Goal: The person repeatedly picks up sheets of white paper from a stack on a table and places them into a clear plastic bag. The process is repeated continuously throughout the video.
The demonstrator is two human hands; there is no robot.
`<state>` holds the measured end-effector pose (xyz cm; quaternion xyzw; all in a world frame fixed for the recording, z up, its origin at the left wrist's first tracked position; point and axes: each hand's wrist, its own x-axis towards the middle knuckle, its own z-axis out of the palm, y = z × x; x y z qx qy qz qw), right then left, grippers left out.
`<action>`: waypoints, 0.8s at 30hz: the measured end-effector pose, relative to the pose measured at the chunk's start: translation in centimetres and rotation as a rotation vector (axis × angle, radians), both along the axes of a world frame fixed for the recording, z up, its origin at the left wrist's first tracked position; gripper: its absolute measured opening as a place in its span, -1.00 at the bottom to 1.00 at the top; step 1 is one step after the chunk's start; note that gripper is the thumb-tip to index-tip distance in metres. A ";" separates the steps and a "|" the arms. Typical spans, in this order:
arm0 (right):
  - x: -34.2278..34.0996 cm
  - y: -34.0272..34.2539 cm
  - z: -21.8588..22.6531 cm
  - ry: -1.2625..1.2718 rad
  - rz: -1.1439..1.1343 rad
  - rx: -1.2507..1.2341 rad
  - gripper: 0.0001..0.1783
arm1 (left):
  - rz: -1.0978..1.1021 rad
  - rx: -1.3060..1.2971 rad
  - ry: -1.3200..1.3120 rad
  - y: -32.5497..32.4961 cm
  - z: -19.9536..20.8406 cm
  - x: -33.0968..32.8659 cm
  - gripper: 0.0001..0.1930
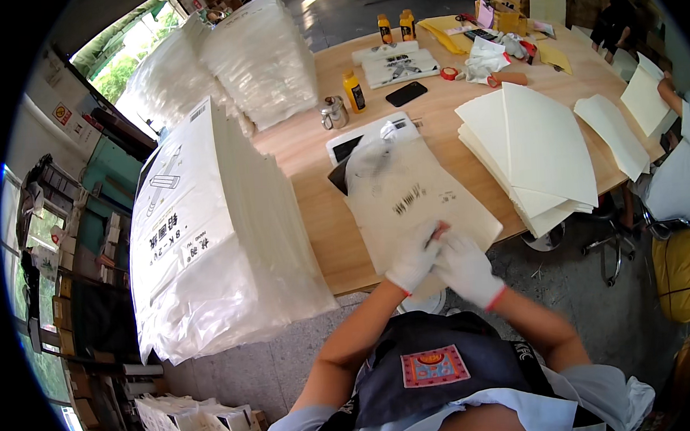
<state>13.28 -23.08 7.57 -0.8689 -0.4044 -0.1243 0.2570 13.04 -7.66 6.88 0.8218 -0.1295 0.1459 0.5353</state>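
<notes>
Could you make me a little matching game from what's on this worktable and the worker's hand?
Things:
1. smartphone
2. tape roll
3. left hand
4. nearest bottle

Descriptions:
A. in a white glove
B. orange-yellow with a dark label
C. black, lying flat
D. red

Pairs: 1-C; 2-D; 3-A; 4-B

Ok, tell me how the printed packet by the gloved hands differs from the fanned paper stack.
The printed packet bears dark marks; the paper stack shows blank sheets. The left hand and right hand are at the printed packet's near end; neither is at the paper stack. Both are pale and lie on the wooden table.
</notes>
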 end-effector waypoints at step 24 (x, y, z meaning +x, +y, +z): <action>-5.3 -5.9 2.4 0.529 0.092 -0.828 -0.76 | 0.239 0.065 0.487 5.2 -0.5 -17.5 -0.88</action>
